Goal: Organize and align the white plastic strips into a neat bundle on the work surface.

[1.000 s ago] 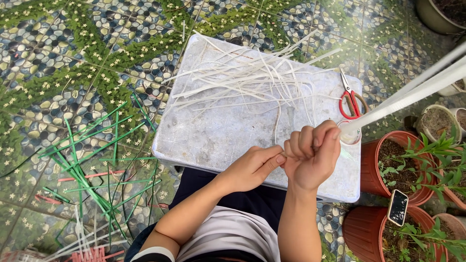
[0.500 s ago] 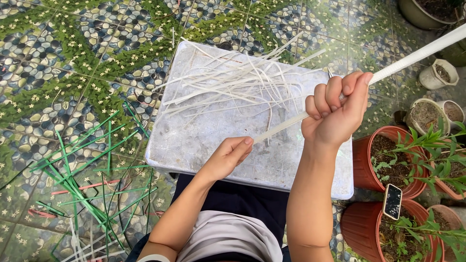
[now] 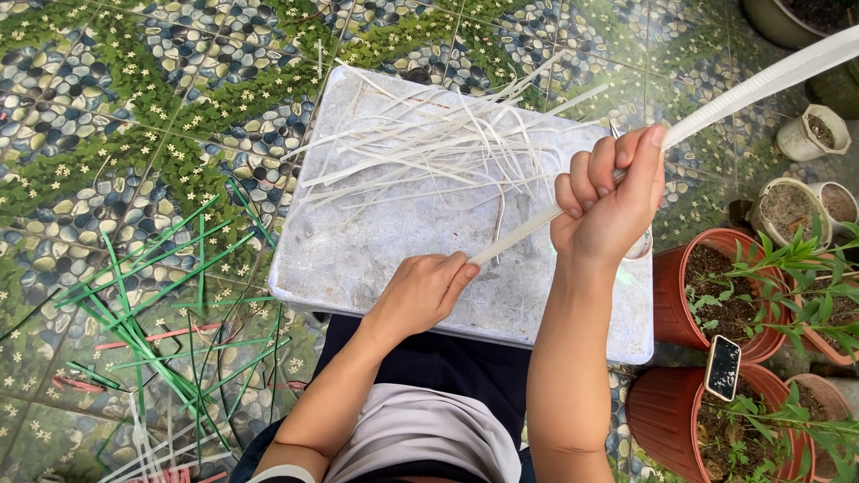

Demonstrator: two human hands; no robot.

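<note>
A pebble-patterned tiled floor (image 3: 107, 116) carries a pale rectangular board (image 3: 358, 259) strewn with thin white strips (image 3: 429, 143). Above its right edge, the right hand (image 3: 608, 206) has its grip clamped on a long white strip (image 3: 761, 85). The left hand (image 3: 420, 291) pinches the strip's lower end near the board's front edge.

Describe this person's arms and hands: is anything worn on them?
Both forearms are bare, with no gloves, rings or watch in view on the left hand or the right hand. A pale cuff or band shows at the frame's bottom edge by the left elbow; I cannot tell which.
</note>
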